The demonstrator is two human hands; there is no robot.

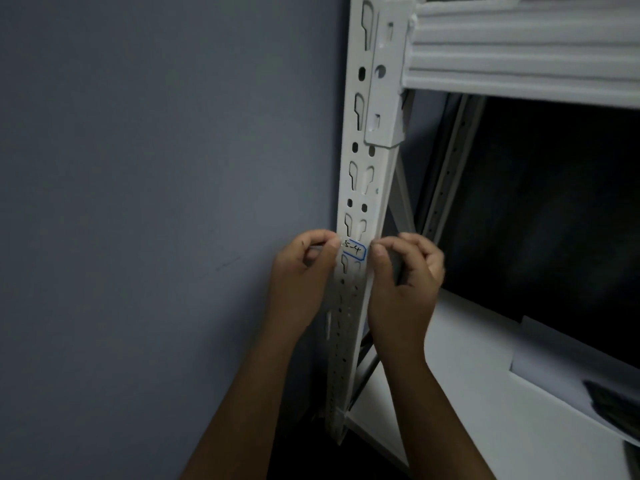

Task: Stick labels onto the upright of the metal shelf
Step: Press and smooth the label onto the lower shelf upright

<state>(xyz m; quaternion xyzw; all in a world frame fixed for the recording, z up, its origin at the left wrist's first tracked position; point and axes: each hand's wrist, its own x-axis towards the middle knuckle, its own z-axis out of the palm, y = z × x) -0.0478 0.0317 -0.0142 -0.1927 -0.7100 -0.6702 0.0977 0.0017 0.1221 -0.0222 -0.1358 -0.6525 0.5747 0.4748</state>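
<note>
Lying crosswise on upright (363, 188): label (354, 251)

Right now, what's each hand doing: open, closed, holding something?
Left hand: fingers curled, pinching the left edge of the label against the upright.
Right hand: fingers curled, thumb at the label's right edge on the upright.

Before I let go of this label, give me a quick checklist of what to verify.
1. Label on the upright's front face: ok.
2. Level: not ok, slightly tilted.
3. Writing readable: ok, though its left end is under the thumb.
4. Left hand thumb presses its left end: ok.
5. Right hand thumb at its right end: ok.
6. Fully stuck down: cannot tell.
</note>
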